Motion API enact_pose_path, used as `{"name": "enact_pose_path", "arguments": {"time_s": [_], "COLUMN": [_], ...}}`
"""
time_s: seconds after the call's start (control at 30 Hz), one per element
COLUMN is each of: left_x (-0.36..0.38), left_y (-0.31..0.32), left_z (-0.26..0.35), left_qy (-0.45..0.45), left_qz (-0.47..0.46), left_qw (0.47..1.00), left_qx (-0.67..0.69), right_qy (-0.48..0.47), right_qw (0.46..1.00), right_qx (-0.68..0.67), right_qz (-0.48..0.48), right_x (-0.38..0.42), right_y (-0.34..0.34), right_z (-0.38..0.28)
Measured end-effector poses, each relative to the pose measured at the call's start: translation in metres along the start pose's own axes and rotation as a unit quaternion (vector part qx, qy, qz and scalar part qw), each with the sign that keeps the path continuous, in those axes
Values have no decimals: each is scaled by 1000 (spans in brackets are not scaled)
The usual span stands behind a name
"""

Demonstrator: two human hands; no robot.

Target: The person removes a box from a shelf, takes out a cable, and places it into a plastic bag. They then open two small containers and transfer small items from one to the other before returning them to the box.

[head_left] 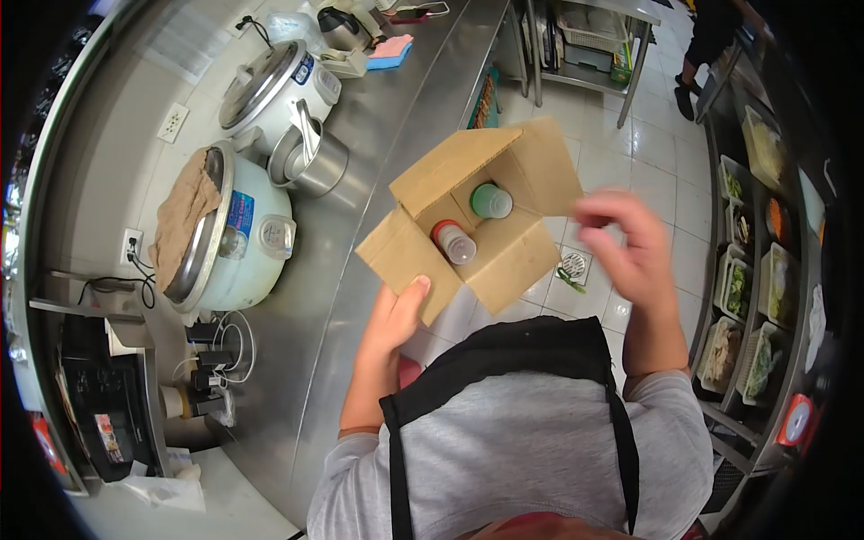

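An open cardboard box is held up in front of my body, its flaps folded outward. My left hand grips the near left flap, thumb on top and the fingers hidden beneath. Inside the box stand a green-rimmed clear plastic container and a red-rimmed clear one, each like a cup or small jar. To the right of the box, my right hand hangs in the air, slightly blurred. Its fingers are bent, with a gap between thumb and forefinger, and nothing shows in it.
A steel counter runs along the left, bearing a large rice cooker, a second cooker and a steel pot. On the right, a rack holds trays of vegetables. A person stands at the far right.
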State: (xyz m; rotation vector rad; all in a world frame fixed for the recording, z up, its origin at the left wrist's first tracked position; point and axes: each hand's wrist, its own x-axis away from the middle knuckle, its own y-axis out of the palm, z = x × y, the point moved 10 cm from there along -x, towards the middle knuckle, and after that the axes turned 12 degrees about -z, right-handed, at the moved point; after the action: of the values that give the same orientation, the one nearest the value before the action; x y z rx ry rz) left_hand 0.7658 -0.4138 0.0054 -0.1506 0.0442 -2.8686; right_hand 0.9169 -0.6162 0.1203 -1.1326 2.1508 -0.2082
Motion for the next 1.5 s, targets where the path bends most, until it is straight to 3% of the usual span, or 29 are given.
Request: {"name": "enact_pose_path", "arguments": {"time_s": [0.07,0.1,0.2,0.3,0.4,0.5,0.6,0.7,0.8,0.9,1.0,1.03,1.13,1.23,1.33,1.4,1.43,1.5], "left_x": [-4,-4,1,10,21,35,47,53,59,65,67,69,74,78,80,81,81,82], "left_y": [-1,2,6,-1,-19,-40,-54,-69,-85,-96,-105,-107,-114,-121,-125,-125,-124,-122], "left_z": [-9,-7,1,2,-3,-11,-19,-22,-29,-34,-32,-31,-30,-31,-32,-30,-29,-27], "left_qy": [-27,-24,-18,-22,-26,-22,-18,-31,-42,-40,-30,-28,-34,-45,-50,-44,-37,-31], "left_qz": [-4,-13,-38,-52,-38,-26,-24,-6,27,45,43,44,52,51,56,57,55,53], "left_qw": [1000,1000,998,997,998,999,999,999,997,995,993,993,992,991,989,988,988,989], "left_qx": [2,-9,-37,-52,-39,-2,13,19,61,83,103,107,109,113,130,140,141,137], "right_qy": [108,114,154,247,263,190,171,215,217,154,146,140,276,264,247,178,137,84], "right_qw": [984,967,884,797,799,841,795,773,772,833,896,895,815,766,781,921,959,961], "right_qx": [77,170,386,459,396,295,338,317,296,208,-67,-157,-377,-489,-498,-238,-98,20], "right_qz": [-120,-150,-215,-304,-367,-412,-473,-506,-519,-489,-414,-393,-344,-321,-283,-254,-230,-262], "right_x": [-18,-24,-39,-52,-54,-66,-61,-58,-64,-80,-95,-96,-84,-80,-82,-91,-96,-93], "right_y": [51,70,126,172,206,224,258,280,291,291,271,268,263,265,263,253,250,260], "right_z": [25,37,76,113,123,102,96,95,92,81,77,74,77,70,75,71,53,19]}}
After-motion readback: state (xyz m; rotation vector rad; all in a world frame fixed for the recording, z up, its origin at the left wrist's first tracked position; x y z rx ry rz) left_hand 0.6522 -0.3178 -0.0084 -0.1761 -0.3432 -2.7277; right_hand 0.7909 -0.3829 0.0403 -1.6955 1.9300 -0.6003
